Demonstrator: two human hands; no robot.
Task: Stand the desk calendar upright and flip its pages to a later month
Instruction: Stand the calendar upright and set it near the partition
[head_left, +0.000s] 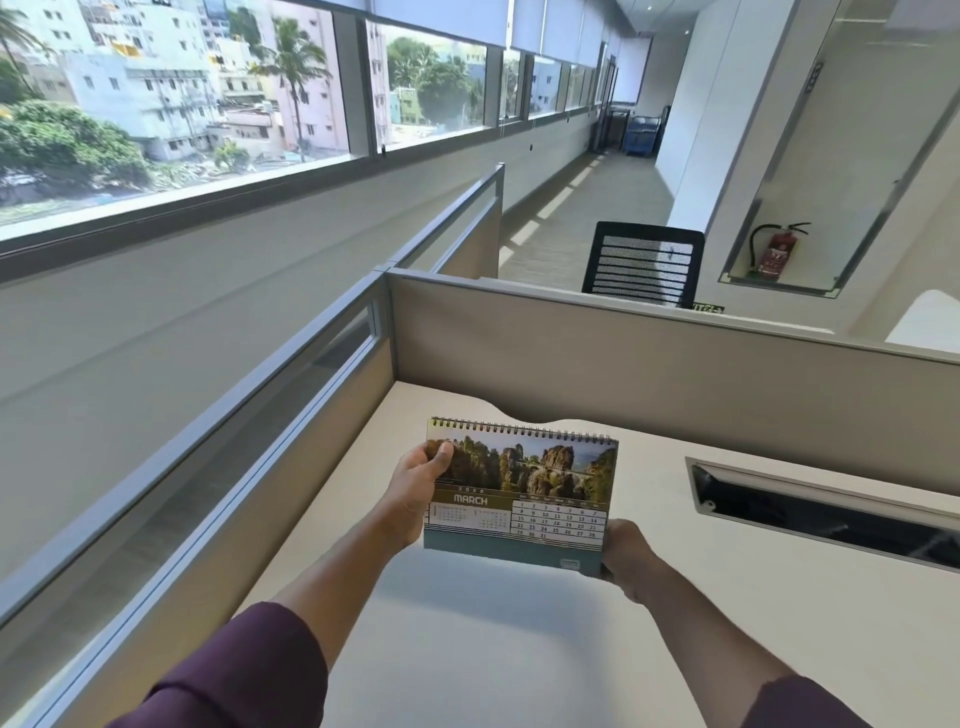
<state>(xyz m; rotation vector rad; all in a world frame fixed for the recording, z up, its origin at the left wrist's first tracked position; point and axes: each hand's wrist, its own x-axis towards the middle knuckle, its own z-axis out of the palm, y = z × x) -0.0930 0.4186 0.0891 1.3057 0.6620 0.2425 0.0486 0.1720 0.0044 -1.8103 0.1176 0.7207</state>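
Observation:
The spiral-bound desk calendar (540, 493) stands upright over the white desk (467, 623), facing me, its front page showing a rocky landscape photo and the word MARCH. My left hand (415, 493) grips its left edge, thumb over the photo. At the calendar's lower right corner my right hand (626, 558) holds the base. Whether the base rests on the desk or hangs just above it is not clear.
Beige cubicle partitions (623, 353) close the desk at the back and left. A dark cable tray slot (821, 512) is cut into the desk at the right. A black mesh chair (644, 265) stands beyond the partition, and a fire extinguisher (776, 254) sits in a wall recess.

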